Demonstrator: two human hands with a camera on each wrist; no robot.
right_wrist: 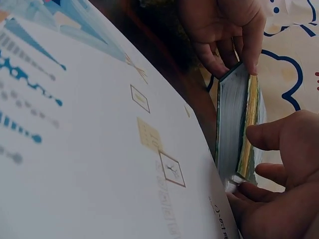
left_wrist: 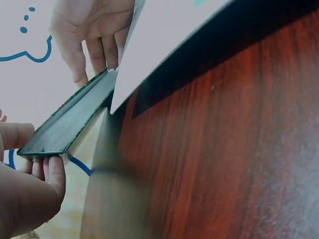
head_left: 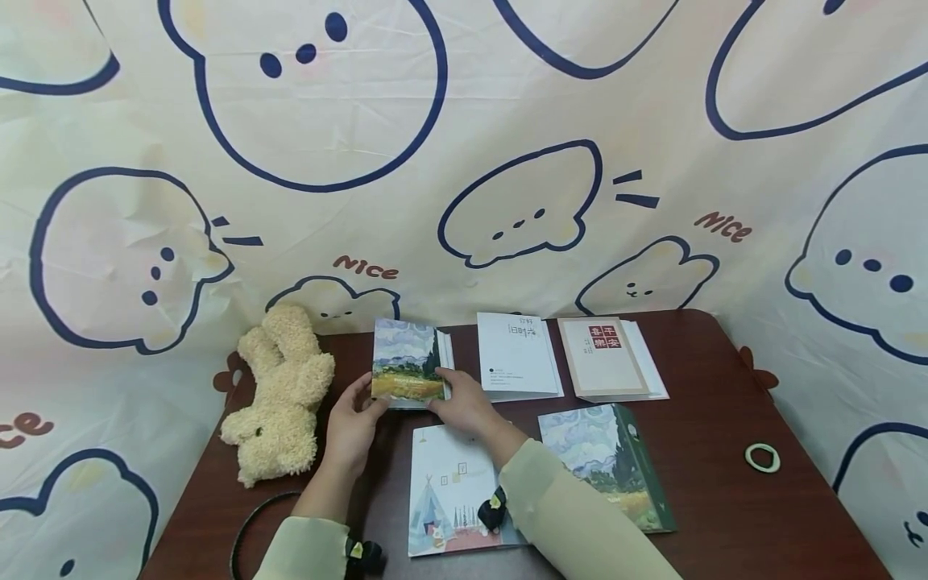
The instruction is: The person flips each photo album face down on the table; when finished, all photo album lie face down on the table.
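Observation:
Both hands grip a small thick hardcover book (head_left: 406, 358) with a painted landscape on its cover, near the back of the table. My left hand (head_left: 350, 427) pinches its lower left corner, thumb on the front and fingers behind. On the lower right edge, my right hand (head_left: 467, 403) grips it the same way. The book's page edges (left_wrist: 75, 117) face the left wrist camera, its covers closed. Under the right forearm lies a white booklet (head_left: 442, 459) with a tent drawing, partly hidden by the sleeve.
Along the back lie a white booklet (head_left: 516, 354) and a beige one with a red seal (head_left: 605, 358). A larger landscape-covered book (head_left: 598, 459) with a green spine lies right of the right forearm. A plush toy (head_left: 283, 403), a black cable (head_left: 242, 524) and a pale green ring (head_left: 762, 458) are also there.

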